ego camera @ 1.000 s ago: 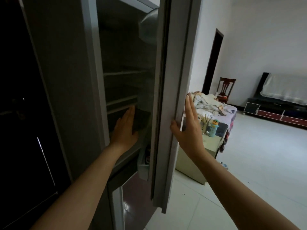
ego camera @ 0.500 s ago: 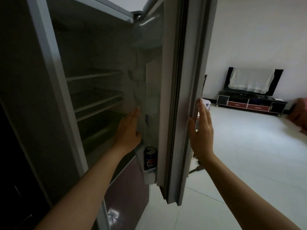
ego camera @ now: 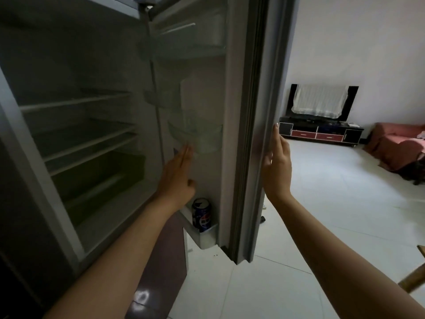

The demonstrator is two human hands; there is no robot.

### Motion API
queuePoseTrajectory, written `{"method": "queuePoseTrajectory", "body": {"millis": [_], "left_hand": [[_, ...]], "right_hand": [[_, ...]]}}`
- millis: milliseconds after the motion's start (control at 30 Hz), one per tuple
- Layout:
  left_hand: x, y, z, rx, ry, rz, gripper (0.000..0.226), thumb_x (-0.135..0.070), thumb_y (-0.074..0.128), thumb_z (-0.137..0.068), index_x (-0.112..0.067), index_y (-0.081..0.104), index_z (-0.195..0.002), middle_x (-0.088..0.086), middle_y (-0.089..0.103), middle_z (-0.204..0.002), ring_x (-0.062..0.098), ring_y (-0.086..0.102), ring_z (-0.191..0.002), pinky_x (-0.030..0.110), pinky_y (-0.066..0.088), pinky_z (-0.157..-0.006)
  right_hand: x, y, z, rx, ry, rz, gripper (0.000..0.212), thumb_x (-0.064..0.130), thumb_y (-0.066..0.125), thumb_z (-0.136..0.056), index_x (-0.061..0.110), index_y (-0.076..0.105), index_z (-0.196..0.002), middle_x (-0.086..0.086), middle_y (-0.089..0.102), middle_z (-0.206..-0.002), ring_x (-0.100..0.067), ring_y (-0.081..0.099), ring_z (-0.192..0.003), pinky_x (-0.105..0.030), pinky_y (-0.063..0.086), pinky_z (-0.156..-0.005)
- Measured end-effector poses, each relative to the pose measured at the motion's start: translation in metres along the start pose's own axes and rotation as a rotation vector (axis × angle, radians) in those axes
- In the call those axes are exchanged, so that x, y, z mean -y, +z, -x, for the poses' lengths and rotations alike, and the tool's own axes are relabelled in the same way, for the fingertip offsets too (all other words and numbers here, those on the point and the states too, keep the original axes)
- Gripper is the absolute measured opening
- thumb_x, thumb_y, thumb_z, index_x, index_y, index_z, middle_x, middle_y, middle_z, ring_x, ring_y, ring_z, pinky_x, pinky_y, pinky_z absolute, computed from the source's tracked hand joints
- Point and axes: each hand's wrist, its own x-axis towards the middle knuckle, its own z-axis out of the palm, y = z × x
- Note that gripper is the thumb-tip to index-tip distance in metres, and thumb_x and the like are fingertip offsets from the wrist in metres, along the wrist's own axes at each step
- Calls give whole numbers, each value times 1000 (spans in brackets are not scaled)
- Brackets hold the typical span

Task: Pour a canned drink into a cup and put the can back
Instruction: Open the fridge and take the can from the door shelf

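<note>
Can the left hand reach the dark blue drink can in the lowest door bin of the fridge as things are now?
Probably yes. The left hand is open, inside the open grey fridge door, just above the dark blue drink can. Nothing visible lies between them, and the can's top stands clear of the white door bin.

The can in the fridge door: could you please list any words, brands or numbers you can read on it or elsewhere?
Can: a red, white and blue round logo on dark blue; its lettering is too blurred to read.
Fridge door: no text visible.
Elsewhere: none legible.
</note>
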Motion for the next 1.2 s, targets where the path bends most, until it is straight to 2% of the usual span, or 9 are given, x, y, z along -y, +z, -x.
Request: {"method": "queuePoseTrajectory", "body": {"millis": [133,300,400,500,700,833,933,1100,1200], "left_hand": [[-11,16,-9,-27,35,1,83,0,56,-79,-14,12,-148,2,6,-158,22,16,-143,31,19,-115],[-20,38,-20,-42,43,9,83,1,56,-79,-14,11,-148,1,3,-158,22,17,-143,29,20,-111],[-26,50,-25,-66,54,19,84,-1,58,-80,-14,10,-148,2,3,-158,22,16,-143,29,22,-111],[-28,61,-28,-92,70,28,86,-4,60,-81,-19,8,-147,3,5,-158,21,13,-144,23,19,-107],[-11,90,-21,-151,18,137,96,-5,66,-78,-32,4,-145,5,7,-157,25,18,-142,32,26,-110],[16,129,-12,28,-317,295,94,-13,71,-77,-23,11,-148,2,16,-155,21,23,-141,36,27,-113],[36,157,-7,159,-452,322,101,-19,77,-73,-23,10,-148,4,21,-154,24,22,-142,40,27,-114],[51,187,-6,283,-471,249,101,-33,74,-75,-12,8,-148,9,21,-154,25,20,-143,45,17,-117],[61,200,-7,299,-439,197,93,-38,73,-75,-9,20,-146,9,34,-149,24,29,-139,44,11,-118]], "right_hand": [[-21,-5,-14,-5,18,-2,69,-10,42,-88,20,17,-146,-14,41,-138,-29,43,-124,-28,39,-96],[-46,-6,-27,-33,0,-40,68,-14,47,-84,12,26,-143,-17,39,-139,-30,44,-124,-41,46,-99],[-58,-1,-24,-74,-22,-9,60,-13,44,-87,5,29,-141,-18,32,-145,-31,33,-134,-43,37,-107],[-65,8,-8,-30,-30,8,59,-11,37,-88,2,20,-143,-19,23,-150,-33,22,-140,-41,23,-112],[-82,17,3,51,-63,30,66,-1,39,-88,12,6,-144,-1,0,-151,-27,5,-144,-45,18,-116],[-86,18,2,62,-75,27,67,-2,40,-86,7,8,-145,-5,1,-152,-27,5,-144,-49,19,-115],[-87,20,3,57,-67,25,65,-2,40,-88,6,9,-144,-6,2,-152,-27,5,-144,-48,18,-116],[-87,23,4,41,-56,43,65,0,40,-89,9,7,-144,-7,3,-153,-23,3,-144,-36,12,-118],[-86,25,5,27,-45,31,62,5,36,-89,5,9,-145,-5,0,-153,-21,1,-144,-39,11,-118]]}}
